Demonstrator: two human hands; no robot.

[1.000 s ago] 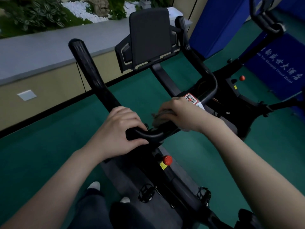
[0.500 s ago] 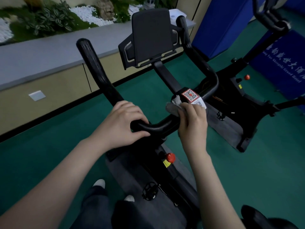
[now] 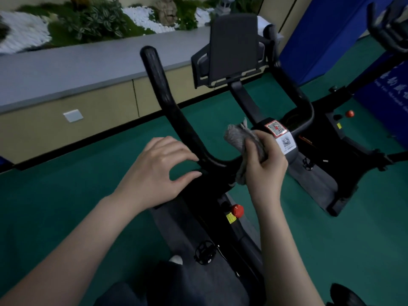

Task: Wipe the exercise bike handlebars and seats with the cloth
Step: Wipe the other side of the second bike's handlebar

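The black handlebars [image 3: 167, 96] of the exercise bike rise in front of me, with a dark tablet holder [image 3: 234, 47] between the two horns. My right hand [image 3: 265, 171] grips a bunched grey cloth [image 3: 236, 135] against the middle of the bar, just left of the QR stickers [image 3: 276, 128]. My left hand [image 3: 154, 171] hovers at the bend of the left horn. Its fingers and thumb are loosely curved, only the tips are near the bar, and green floor shows between them. A dark rounded shape, probably the seat [image 3: 346, 294], peeks in at the bottom right corner.
A red knob [image 3: 237, 210] and a pedal [image 3: 204, 251] sit on the frame below the bar. A second bike [image 3: 386, 29] stands at the right before a blue banner [image 3: 331, 29]. A grey ledge [image 3: 66, 69] with plants runs along the back. Green carpet surrounds the bikes.
My left hand has let go of the bar and opened. My right hand turned and lifted the cloth up onto the bar's middle beside the stickers. The view shifted slightly downward.
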